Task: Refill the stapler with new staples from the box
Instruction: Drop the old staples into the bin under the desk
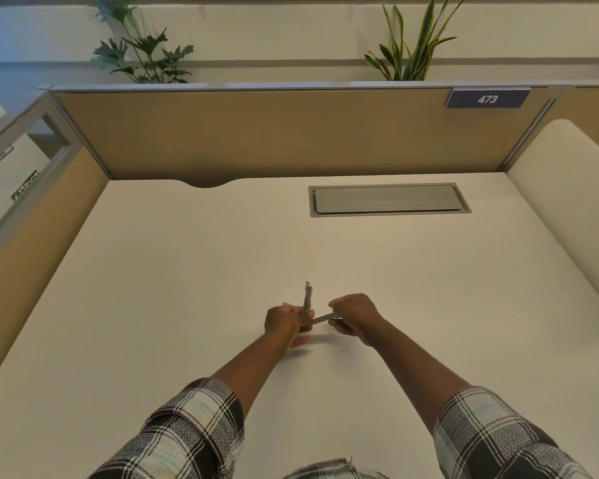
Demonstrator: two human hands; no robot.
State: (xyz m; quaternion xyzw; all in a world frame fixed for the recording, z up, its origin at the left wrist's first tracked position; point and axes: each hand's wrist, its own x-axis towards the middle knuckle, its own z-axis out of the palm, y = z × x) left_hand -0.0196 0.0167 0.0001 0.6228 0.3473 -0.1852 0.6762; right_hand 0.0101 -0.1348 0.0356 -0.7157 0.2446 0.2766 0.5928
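Observation:
A small metal stapler (307, 297) is swung open above the white desk (187, 271). Its upper arm stands nearly upright and its lower channel (322, 319) lies nearly flat, pointing right. My left hand (284, 323) grips the stapler at the hinge. My right hand (355, 316) is closed on the right end of the lower channel. A small pale corner, perhaps the staple box (286, 304), peeks out behind my left hand. Staples are too small to make out.
A grey cable hatch (388, 199) is set into the desk at the back right. Tan partition walls (256, 133) enclose the desk on the back and left. A white rounded panel (574, 209) borders the right side. Plants stand behind the partition.

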